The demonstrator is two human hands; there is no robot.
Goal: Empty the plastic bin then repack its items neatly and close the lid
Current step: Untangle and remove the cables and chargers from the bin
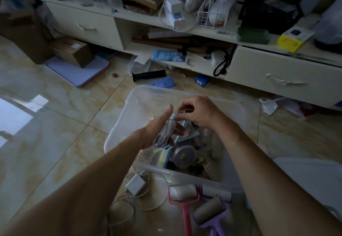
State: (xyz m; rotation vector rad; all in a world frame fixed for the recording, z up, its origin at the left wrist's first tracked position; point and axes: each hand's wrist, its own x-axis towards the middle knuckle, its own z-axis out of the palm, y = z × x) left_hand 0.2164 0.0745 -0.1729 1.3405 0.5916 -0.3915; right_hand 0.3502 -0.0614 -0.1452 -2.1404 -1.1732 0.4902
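While your left hand (159,126) cradles the coiled cable (164,134) above the bin (118,121), your right hand (198,111) fingers pinch its loose end; it looks light and floppy; grip the whole coil.

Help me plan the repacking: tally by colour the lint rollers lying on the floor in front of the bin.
Pink lint roller: 1
Purple lint rollers: 2, the farther one partly hidden
Total: 3
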